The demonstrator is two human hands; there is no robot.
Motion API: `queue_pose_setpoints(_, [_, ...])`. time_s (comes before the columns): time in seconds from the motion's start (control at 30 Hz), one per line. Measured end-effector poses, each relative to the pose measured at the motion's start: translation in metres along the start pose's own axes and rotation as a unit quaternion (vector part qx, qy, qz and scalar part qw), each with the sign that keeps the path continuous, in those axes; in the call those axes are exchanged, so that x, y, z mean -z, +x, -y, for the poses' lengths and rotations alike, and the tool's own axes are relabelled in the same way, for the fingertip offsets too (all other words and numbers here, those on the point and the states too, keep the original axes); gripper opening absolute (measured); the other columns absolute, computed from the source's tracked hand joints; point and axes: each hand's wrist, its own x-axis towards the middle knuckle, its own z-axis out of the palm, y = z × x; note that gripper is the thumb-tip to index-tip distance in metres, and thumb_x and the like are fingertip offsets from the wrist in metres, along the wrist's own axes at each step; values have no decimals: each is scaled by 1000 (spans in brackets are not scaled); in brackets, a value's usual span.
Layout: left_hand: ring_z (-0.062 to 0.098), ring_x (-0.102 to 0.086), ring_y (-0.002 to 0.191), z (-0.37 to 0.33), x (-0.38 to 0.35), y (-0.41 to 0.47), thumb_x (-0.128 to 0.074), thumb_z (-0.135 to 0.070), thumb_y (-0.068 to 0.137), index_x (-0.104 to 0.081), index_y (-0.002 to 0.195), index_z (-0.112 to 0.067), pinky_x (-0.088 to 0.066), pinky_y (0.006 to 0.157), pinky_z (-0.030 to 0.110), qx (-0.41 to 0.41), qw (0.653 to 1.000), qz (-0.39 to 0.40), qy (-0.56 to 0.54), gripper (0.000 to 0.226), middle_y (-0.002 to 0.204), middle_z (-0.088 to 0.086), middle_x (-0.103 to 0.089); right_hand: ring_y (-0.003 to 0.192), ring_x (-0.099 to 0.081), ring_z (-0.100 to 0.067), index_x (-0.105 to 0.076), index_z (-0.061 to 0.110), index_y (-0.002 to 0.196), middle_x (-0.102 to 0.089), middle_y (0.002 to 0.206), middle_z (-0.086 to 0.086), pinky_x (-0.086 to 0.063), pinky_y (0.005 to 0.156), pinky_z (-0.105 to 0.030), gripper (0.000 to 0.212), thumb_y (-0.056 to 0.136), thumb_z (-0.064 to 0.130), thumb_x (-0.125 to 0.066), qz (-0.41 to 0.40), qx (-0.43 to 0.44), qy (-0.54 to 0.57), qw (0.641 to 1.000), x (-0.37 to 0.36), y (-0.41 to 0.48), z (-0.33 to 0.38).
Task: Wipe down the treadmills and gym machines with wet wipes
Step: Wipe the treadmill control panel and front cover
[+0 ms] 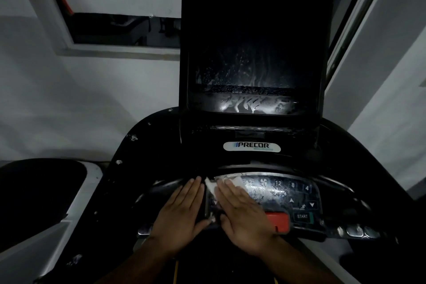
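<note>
While the wet wipe (211,187) lies flat at the left end of the treadmill's keypad panel (281,191), the person's right hand (242,210) presses it down with straight fingers held close together. The left hand (182,210) rests flat on the black console just beside it, fingers also straight. Wet smears show on the panel to the right and on the screen (249,80) above. The step likely goes best with even palm pressure and overlapping sweeps toward the numbered keys. A light touch over the red stop button (277,221) and START key (302,216) should avoid triggering anything.
</note>
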Motion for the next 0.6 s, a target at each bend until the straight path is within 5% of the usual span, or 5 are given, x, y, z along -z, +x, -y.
queue_pose_setpoints(0.17, [26,-47,141,0,6,3,-42,-66,88,-53,145,-2,-18,118,36,0,1000,14,0,87,155,16,-46,156,7,-19,-11,14,162,1,167,-1,1,126,-34,72,98,44,-24,0,-96,69,993,4,38,10])
queue_pose_setpoints(0.37, [21,-39,146,2,5,10,-45,-66,81,-39,153,-8,-21,117,35,-38,999,-7,-9,92,162,9,-35,155,-14,-18,-37,12,156,-22,166,-3,-15,125,-34,81,78,29,-50,23,40,70,996,-13,-11,21])
queue_pose_setpoints(0.6, [21,-36,145,-2,-11,4,-43,-57,88,-44,149,-10,-24,116,37,-56,998,-22,11,78,161,8,-34,154,-21,-25,-48,5,148,-29,164,-12,-24,124,-42,65,85,21,-51,-54,-10,53,997,-17,-20,25])
